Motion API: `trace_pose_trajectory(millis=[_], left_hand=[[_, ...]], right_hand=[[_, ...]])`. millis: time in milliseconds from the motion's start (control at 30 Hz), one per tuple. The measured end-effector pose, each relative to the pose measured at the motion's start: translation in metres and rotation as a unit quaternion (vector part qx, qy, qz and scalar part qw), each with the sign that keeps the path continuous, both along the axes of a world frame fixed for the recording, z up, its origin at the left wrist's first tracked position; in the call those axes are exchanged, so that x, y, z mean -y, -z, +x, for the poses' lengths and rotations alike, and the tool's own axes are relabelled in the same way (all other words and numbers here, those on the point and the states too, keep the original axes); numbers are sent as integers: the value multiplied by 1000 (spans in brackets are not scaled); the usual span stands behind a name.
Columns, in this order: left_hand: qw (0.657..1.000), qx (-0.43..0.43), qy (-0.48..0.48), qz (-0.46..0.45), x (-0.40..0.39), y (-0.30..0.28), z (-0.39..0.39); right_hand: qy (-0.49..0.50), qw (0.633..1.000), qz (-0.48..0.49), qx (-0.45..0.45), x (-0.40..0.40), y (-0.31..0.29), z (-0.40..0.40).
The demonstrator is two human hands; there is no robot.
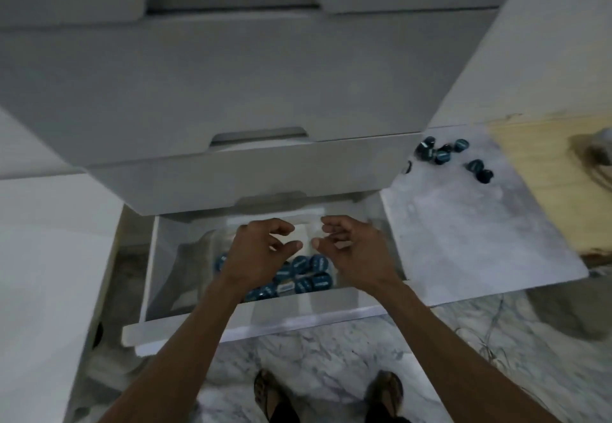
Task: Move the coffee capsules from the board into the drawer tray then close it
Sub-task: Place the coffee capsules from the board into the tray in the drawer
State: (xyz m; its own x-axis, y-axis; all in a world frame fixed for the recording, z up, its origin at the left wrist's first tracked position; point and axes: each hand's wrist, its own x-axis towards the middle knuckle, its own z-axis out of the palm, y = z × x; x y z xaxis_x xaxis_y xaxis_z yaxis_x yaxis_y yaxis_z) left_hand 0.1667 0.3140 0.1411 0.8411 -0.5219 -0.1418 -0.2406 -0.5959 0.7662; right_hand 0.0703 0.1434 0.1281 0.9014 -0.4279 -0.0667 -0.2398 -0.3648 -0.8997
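Observation:
The bottom drawer (251, 326) stands pulled out below me. Inside it lies a clear tray (198, 247) with several blue-lidded coffee capsules (308, 273) heaped in it. My left hand (261, 250) and my right hand (354, 250) hover side by side over the tray, fingers loosely curled, nothing visible in either. To the right, a marble board (470, 224) lies on the floor with several more blue capsules (440, 153) scattered near its far end.
Shut white drawers (231, 91) rise above the open one. A pale wooden surface (556, 174) lies right of the board. My feet in sandals (271, 396) stand on the marble floor (331, 363) just in front of the drawer. Thin cables (493, 333) trail at right.

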Motion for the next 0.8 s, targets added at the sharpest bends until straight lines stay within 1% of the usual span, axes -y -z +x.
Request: trace_pose_trajectory(millis=[167,367,467,600,800], left_hand=[[998,16,22,-54,98,-18,-44],[994,29,18,-105,234,-23,-108],[993,29,16,-111,287,-21,-131],[994,11,17,-106,336,-18,-140],[996,4,33,-84,392,-4,-104]], right_hand=[[54,998,-16,36,91,-24,-61],[123,991,-27,39,224,-32,-139],[152,988,-27,29,276,-33,-165],[181,983,-37,22,331,-35,-175],[203,978,-43,2,395,-24,-146]])
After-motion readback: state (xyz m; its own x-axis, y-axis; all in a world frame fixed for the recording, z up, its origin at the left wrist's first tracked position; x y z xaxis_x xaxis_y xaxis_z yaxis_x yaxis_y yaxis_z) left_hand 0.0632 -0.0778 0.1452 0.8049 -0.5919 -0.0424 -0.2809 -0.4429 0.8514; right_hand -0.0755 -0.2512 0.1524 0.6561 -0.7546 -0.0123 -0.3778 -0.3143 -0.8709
